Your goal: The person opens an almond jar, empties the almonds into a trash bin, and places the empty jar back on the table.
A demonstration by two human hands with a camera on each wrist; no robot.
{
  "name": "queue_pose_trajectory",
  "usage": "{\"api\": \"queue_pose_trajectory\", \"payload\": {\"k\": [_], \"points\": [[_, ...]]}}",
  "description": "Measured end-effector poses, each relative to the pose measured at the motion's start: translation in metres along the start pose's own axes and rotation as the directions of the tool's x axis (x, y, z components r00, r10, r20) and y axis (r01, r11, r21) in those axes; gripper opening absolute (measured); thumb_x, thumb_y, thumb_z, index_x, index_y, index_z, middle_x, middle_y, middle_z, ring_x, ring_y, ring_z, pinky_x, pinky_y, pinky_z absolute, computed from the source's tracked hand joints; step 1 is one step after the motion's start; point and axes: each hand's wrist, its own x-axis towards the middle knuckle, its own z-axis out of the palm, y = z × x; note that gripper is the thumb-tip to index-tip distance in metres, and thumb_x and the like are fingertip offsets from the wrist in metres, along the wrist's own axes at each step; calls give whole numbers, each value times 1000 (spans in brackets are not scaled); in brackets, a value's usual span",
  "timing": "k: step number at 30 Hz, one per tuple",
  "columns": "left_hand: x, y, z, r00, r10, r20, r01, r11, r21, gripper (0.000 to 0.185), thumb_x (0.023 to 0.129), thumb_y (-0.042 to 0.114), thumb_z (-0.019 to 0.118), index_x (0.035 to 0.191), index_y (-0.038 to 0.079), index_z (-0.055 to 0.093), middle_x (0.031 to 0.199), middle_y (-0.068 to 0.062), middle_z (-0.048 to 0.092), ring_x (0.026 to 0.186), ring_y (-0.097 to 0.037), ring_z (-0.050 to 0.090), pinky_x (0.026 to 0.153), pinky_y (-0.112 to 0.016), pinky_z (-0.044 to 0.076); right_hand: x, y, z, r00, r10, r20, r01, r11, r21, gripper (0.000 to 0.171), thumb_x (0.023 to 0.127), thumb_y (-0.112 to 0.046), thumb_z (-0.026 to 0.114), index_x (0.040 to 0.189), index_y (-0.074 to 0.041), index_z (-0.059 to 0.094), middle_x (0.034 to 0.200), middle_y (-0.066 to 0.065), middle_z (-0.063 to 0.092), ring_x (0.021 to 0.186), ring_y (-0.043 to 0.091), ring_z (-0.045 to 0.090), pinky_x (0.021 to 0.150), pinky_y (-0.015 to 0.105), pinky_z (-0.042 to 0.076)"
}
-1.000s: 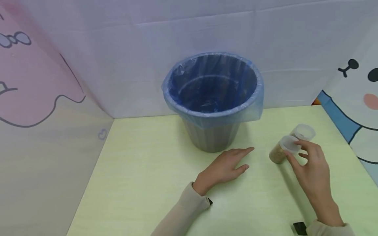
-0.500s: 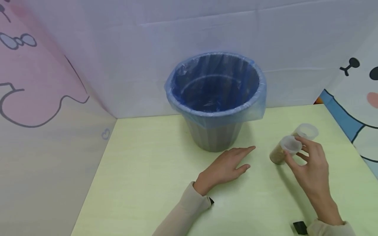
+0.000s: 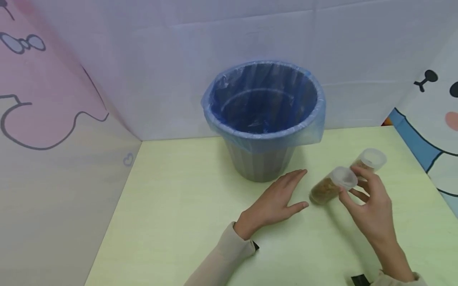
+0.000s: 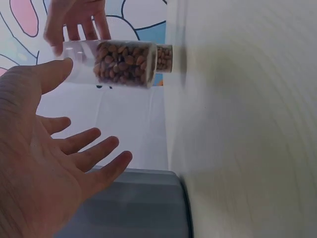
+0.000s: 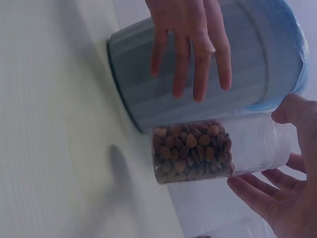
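My right hand (image 3: 372, 214) grips a clear jar (image 5: 193, 151) by its whitish lid (image 3: 343, 177), thumb on one side and fingers on the other. Small brown kernels fill about the lower half of the jar. It is tilted in the head view, and its base hangs just above the table. To its left, my left hand (image 3: 273, 200) reaches toward it with fingers extended and thumb spread, holding nothing. A second jar of brown kernels (image 3: 370, 159) stands behind my right hand, partly hidden by it.
A grey bin (image 3: 259, 163) lined with a blue plastic bag (image 3: 264, 137) stands at the table's back, beyond my left hand. The pale yellow-green table (image 3: 171, 206) meets a white cloth backdrop (image 3: 171, 79). Cartoon-printed cloth (image 3: 429, 115) hangs at the right side.
My right hand has lifted the jar and brought it left, away from the second jar. The fingers of my left hand have turned slightly upward in the head view.
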Motion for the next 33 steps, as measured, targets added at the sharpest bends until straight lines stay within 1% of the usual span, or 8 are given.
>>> {"api": "queue_pose_trajectory", "payload": {"k": [7, 15, 19, 23, 27, 29, 31, 33], "points": [[-6, 8, -4, 1000, 13, -11, -13, 1000, -18, 91, 104, 51, 58, 169, 20, 4, 171, -3, 30, 158, -17, 33, 127, -34, 33, -5, -17, 5, 995, -5, 97, -3, 997, 74, 67, 86, 17, 71, 148, -2, 54, 136, -12, 54, 116, -6, 61, 91, 4, 50], [-18, 14, -3, 999, 37, -6, -37, 999, -20, 87, 105, 49, 58, 169, 18, 8, 165, -2, 40, 153, -14, 41, 124, -33, 37, -11, -32, 12, 986, -37, 166, 18, 994, 112, 68, 84, 19, 71, 147, -4, 56, 137, -6, 56, 120, -6, 62, 88, 7, 53], [-26, 14, -3, 999, 29, -21, -30, 999, -38, 86, 105, 48, 57, 169, 18, 8, 166, -1, 39, 153, -15, 40, 125, -31, 35, -14, -36, 19, 981, -67, 182, 36, 986, 165, 68, 83, 22, 70, 145, 1, 55, 135, -2, 56, 120, -3, 63, 88, 10, 55], [-33, 14, -3, 998, 15, -63, -18, 998, -59, 87, 104, 46, 61, 169, 18, 10, 165, -2, 39, 151, -16, 42, 124, -33, 38, -18, -41, 28, 982, -74, 174, 25, 963, 270, 66, 82, 25, 67, 144, 8, 54, 132, 2, 57, 118, 3, 65, 89, 13, 57], [-40, 14, -6, 993, 14, -121, -18, 1000, -25, 88, 101, 43, 67, 167, 16, 17, 159, -2, 47, 144, -16, 51, 117, -36, 46, -22, -44, 37, 980, -113, 163, 35, 907, 420, 64, 82, 27, 63, 143, 13, 51, 132, 8, 57, 118, 8, 66, 88, 16, 59], [-43, 14, -8, 988, 15, -155, -16, 1000, -8, 86, 99, 41, 71, 165, 15, 22, 153, -2, 52, 138, -16, 54, 113, -36, 49, -23, -47, 40, 975, -124, 184, 29, 893, 448, 64, 83, 27, 63, 144, 13, 50, 132, 9, 56, 118, 8, 66, 88, 16, 59], [-47, 14, -10, 982, 16, -189, -14, 1000, 9, 85, 98, 38, 74, 164, 14, 26, 149, -2, 55, 134, -16, 57, 111, -35, 50, -23, -50, 42, 966, -121, 228, 9, 899, 438, 66, 84, 25, 63, 146, 9, 49, 134, 9, 55, 120, 8, 65, 89, 16, 59], [-50, 13, -12, 975, 19, -221, -15, 1000, 19, 83, 95, 34, 77, 162, 13, 31, 145, -3, 57, 131, -17, 58, 111, -34, 50, -22, -53, 43, 954, -106, 279, -9, 924, 383, 67, 86, 22, 65, 149, 3, 50, 135, 6, 55, 122, 7, 63, 91, 16, 58]]}}
